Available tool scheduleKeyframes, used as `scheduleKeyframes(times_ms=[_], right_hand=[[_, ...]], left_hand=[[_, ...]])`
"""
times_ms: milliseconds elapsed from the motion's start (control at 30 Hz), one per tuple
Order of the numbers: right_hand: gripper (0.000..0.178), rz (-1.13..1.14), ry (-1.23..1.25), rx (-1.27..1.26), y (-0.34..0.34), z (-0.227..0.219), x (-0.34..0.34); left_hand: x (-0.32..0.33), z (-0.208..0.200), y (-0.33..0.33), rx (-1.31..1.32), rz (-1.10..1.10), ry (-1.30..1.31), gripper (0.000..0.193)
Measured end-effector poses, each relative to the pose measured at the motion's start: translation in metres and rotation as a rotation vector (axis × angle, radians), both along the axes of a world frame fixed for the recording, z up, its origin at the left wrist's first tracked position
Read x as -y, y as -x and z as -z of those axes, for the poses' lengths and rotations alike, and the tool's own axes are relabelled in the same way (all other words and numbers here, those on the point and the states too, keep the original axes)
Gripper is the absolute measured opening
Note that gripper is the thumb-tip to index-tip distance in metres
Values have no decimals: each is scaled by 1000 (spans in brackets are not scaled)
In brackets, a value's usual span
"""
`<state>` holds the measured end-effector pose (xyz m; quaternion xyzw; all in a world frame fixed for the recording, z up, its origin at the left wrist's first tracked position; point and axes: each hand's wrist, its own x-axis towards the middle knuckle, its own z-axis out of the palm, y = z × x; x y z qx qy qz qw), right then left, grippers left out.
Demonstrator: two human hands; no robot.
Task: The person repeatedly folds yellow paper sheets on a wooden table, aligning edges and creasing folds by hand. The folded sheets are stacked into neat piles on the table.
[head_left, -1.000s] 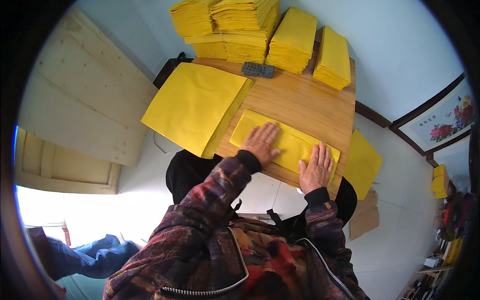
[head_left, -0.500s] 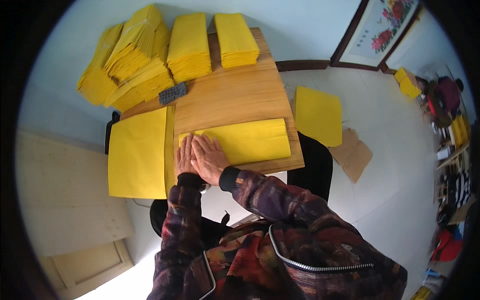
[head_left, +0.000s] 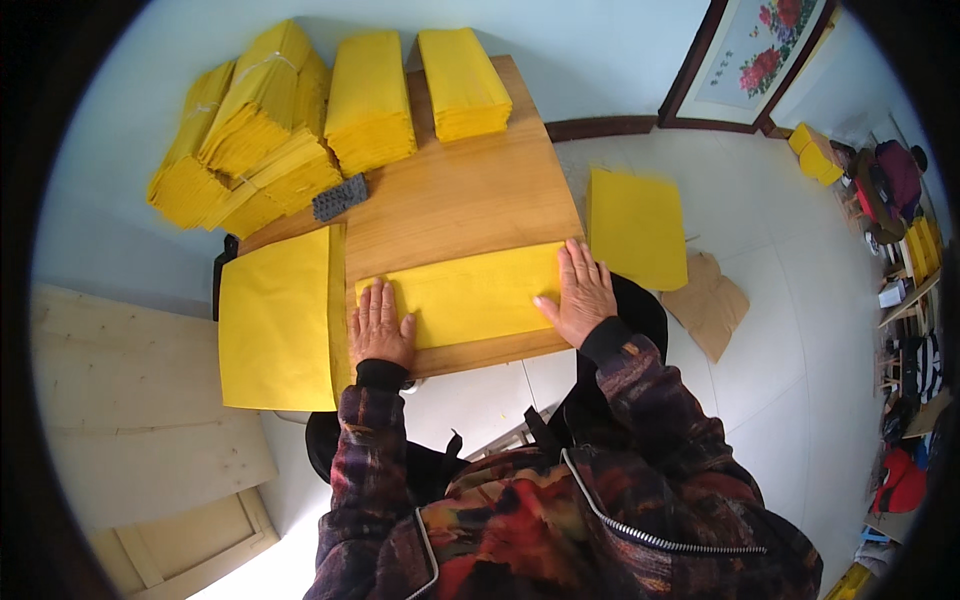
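Observation:
A long folded yellow sheet (head_left: 480,295) lies flat along the near edge of the wooden table (head_left: 465,195). On its left end rests my left hand (head_left: 381,328), palm down with fingers stretched out. My right hand (head_left: 582,295) presses flat on the opposite end, thumb spread from the fingers. Neither hand grasps anything. Just left of my left hand, a pile of larger yellow sheets (head_left: 275,320) overhangs the table's left side. Whether the sheets are paper or cloth I cannot tell.
Bundled folded yellow stacks (head_left: 255,110) crowd the far left, with two neat stacks (head_left: 368,95) beside them. A dark grey textured block (head_left: 340,197) sits before them. Right of the table are more yellow sheets (head_left: 637,228) and brown paper (head_left: 708,305) on the floor.
My right hand has moved from beside my left hand to the right end of the folded sheet. My left hand stays at the left end.

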<state>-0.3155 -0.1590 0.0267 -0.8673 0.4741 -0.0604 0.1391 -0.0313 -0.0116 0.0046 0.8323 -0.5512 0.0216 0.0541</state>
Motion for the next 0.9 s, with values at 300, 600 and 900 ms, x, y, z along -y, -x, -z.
scheduleKeyframes(times_ms=[300,600,900], right_hand=[[61,-410,8,178,-143,0,-72],[83,-58,77,47,-11,12,3],[67,-233,169,198,-31,-21,15]], left_hand=[[3,4,-1,-36,-14,-6,64],[1,1,0,-40,-17,-44,65],[-2,-6,9,-112,-70,-16,64]])
